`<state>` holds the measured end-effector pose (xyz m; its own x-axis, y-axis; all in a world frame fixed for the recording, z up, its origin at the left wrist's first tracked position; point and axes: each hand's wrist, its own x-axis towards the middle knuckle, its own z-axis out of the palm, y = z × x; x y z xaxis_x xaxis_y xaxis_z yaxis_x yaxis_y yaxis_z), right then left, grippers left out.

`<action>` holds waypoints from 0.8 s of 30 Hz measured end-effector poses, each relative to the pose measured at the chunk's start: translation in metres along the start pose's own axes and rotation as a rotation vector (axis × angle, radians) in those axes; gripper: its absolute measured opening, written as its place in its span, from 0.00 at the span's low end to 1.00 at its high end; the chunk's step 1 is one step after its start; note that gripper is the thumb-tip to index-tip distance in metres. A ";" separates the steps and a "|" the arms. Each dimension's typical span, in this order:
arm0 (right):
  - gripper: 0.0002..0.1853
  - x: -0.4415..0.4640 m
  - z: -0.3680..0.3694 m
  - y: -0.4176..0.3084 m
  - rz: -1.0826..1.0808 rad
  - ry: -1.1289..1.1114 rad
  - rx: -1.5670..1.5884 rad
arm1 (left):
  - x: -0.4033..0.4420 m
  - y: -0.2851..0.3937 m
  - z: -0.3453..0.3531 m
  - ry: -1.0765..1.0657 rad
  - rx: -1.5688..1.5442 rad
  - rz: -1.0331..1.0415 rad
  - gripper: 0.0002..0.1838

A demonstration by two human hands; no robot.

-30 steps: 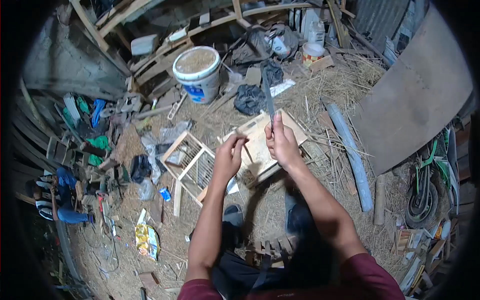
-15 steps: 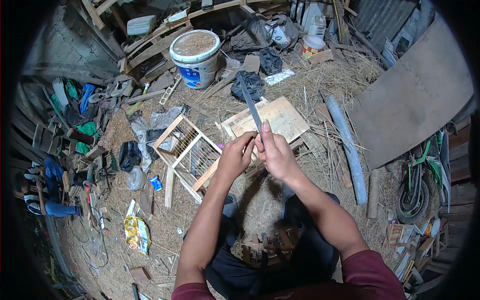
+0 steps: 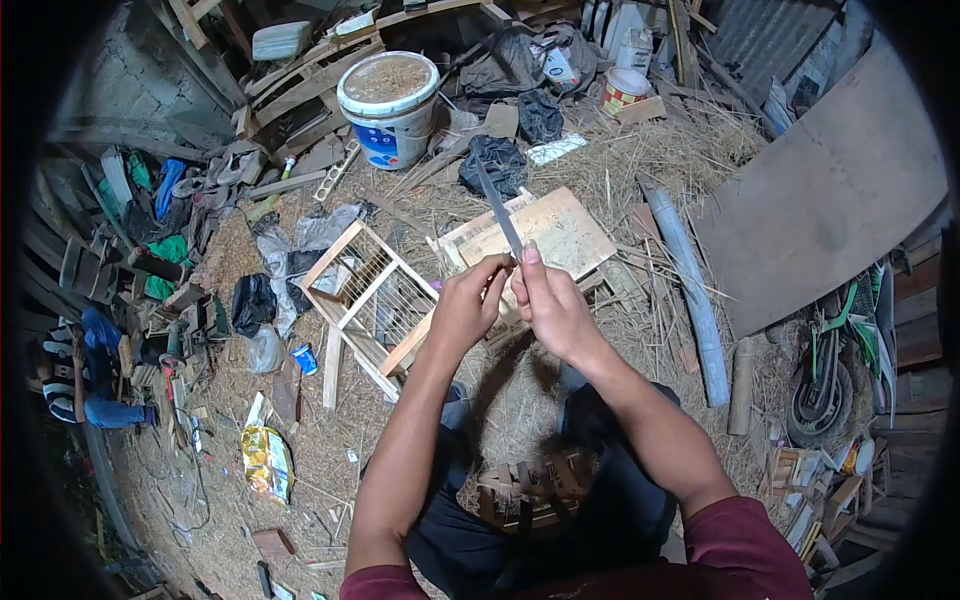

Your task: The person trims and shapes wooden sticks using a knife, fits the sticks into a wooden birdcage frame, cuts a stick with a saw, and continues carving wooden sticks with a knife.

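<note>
My right hand (image 3: 552, 308) is closed around the handle of a long-bladed knife (image 3: 498, 208), thumb laid along the base of the blade. The blade points up and away from me, tilted left. Beside it, my left hand (image 3: 470, 305) is closed, fingertips pinched together near the blade's base. Whatever those fingertips hold, if anything, is too small to make out. Below and beyond the hands lies a flat wooden board (image 3: 560, 230) dusted with shavings. Left of my left forearm stands a wooden frame with thin slats (image 3: 370, 300), like a small cage.
A white bucket (image 3: 390, 125) with debris on its lid stands at the back. A blue-grey pole (image 3: 690, 295) and a large sheet (image 3: 820, 190) are on the right, near a motorbike (image 3: 825, 390). A yellow packet (image 3: 266, 462) lies left. Another person (image 3: 95, 375) sits far left.
The knife's blade has dipped slightly, its tip a little lower in view. Both hands keep almost the same place and grip. The surroundings shift slightly with my head.
</note>
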<state>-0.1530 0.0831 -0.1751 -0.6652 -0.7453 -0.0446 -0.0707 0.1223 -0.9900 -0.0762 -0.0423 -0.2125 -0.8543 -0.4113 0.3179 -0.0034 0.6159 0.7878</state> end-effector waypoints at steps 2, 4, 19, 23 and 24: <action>0.33 0.000 -0.002 0.000 0.021 -0.006 0.008 | 0.000 -0.003 0.002 -0.004 0.002 -0.008 0.09; 0.33 0.000 -0.003 0.000 0.045 -0.010 0.014 | 0.001 -0.003 0.003 -0.004 -0.001 0.008 0.09; 0.34 -0.002 -0.006 -0.002 0.011 -0.004 -0.064 | 0.000 -0.001 0.004 0.006 -0.003 0.008 0.09; 0.34 -0.005 -0.004 -0.009 -0.019 0.016 -0.173 | -0.002 -0.003 0.004 -0.009 0.055 0.025 0.10; 0.34 -0.006 -0.004 -0.009 -0.032 0.023 -0.210 | -0.003 -0.002 0.005 0.004 0.065 0.031 0.11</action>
<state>-0.1510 0.0890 -0.1651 -0.6769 -0.7360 -0.0077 -0.2439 0.2341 -0.9411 -0.0763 -0.0392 -0.2176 -0.8524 -0.3941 0.3437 -0.0108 0.6704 0.7420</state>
